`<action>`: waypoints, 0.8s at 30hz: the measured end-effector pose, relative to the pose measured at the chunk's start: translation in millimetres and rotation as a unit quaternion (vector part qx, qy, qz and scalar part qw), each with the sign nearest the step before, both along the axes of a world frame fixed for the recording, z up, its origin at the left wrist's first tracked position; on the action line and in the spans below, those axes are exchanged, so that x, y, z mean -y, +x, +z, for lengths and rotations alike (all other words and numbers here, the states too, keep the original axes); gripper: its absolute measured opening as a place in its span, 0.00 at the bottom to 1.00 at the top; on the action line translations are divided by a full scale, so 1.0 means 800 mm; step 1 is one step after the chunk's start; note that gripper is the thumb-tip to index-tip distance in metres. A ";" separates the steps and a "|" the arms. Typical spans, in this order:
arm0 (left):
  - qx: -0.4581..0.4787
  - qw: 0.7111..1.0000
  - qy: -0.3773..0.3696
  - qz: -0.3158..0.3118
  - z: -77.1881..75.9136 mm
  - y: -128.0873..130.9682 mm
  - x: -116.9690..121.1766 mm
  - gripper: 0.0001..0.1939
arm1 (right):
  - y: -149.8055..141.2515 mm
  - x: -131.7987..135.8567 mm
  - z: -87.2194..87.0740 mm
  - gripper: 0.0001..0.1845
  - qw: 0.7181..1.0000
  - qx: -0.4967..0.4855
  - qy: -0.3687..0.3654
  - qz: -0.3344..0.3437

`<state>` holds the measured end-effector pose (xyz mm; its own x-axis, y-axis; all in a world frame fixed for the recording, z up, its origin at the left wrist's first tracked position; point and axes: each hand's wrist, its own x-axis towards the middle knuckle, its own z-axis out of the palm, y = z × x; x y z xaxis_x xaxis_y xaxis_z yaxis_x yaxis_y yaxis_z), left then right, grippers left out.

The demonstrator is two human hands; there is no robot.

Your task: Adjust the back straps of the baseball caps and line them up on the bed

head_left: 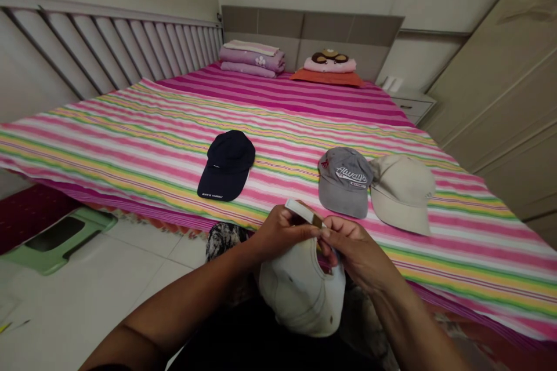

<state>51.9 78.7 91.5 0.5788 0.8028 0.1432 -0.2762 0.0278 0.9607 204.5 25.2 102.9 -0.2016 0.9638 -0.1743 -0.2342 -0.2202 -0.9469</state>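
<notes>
A pale white baseball cap point(300, 290) rests over my lap with its back opening toward the bed. My left hand point(281, 232) pinches the cap's back strap near the buckle, thumb on top. From the other side, my right hand point(350, 246) grips the strap end at the same buckle, its fingers partly inside the opening. On the bed ahead lie a navy cap point(228, 162), a grey cap point(343, 177) with white lettering, and a beige cap point(402, 188) whose edge touches the grey one.
The bed point(165, 133) has a striped cover. Folded purple bedding point(252, 61) and an orange-and-pink pile point(328, 69) sit by the headboard point(278, 23). A green plastic stool point(65, 237) stands on the tiled floor at left. A white nightstand point(411, 104) is at far right.
</notes>
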 end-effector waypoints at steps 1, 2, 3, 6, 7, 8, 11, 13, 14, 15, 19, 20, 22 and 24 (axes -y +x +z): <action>-0.007 1.000 -0.001 -0.014 0.002 0.000 0.000 0.11 | 0.000 0.000 0.000 0.15 1.000 -0.006 0.003 -0.003; -0.011 1.000 -0.004 -0.022 0.003 0.000 0.000 0.11 | -0.001 -0.001 0.001 0.15 1.000 -0.010 0.003 -0.005; -0.014 1.000 -0.006 -0.024 0.005 0.000 -0.001 0.11 | -0.001 -0.002 0.002 0.14 1.000 -0.012 0.001 -0.006; -0.014 0.999 -0.022 -0.032 0.011 0.000 -0.004 0.10 | 0.000 -0.005 0.010 0.14 1.000 -0.011 -0.007 -0.003; -0.011 0.999 -0.031 -0.037 0.014 0.000 -0.005 0.10 | 0.001 -0.006 0.013 0.14 1.000 -0.011 -0.008 -0.003; -0.008 0.998 -0.039 -0.041 0.017 0.001 -0.007 0.11 | 0.002 -0.008 0.018 0.13 1.000 -0.014 -0.009 -0.001; 0.001 0.998 -0.041 -0.039 0.034 0.005 -0.009 0.12 | 0.006 -0.013 0.034 0.13 0.999 -0.040 -0.012 0.004; 0.003 0.999 -0.020 -0.038 0.048 0.008 -0.010 0.11 | 0.010 -0.016 0.046 0.12 0.998 -0.060 -0.014 0.010; 0.004 0.999 -0.004 -0.037 0.054 0.009 -0.009 0.11 | 0.011 -0.017 0.052 0.12 0.998 -0.066 -0.014 0.014; 0.006 0.999 0.012 -0.035 0.060 0.010 -0.009 0.10 | 0.013 -0.017 0.057 0.12 0.997 -0.068 -0.013 0.019; 0.028 0.998 0.054 -0.027 0.074 0.011 -0.010 0.10 | 0.016 -0.018 0.070 0.11 0.997 -0.066 -0.014 0.036; 0.030 0.997 0.067 -0.023 0.076 0.011 -0.011 0.10 | 0.017 -0.018 0.072 0.11 0.997 -0.071 -0.014 0.036; 0.020 0.994 0.107 -0.011 0.082 0.011 -0.013 0.11 | 0.016 -0.017 0.077 0.09 0.996 -0.083 -0.010 0.033; 0.005 0.988 0.154 -0.005 0.091 0.012 -0.016 0.12 | 0.016 -0.017 0.084 0.09 0.995 -0.092 0.007 0.028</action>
<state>61.2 91.2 164.3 0.5842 0.7143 0.3853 -0.2868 -0.2624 0.9213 217.1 38.9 170.4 -0.2830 0.9522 -0.1155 -0.3920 -0.2247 -0.8921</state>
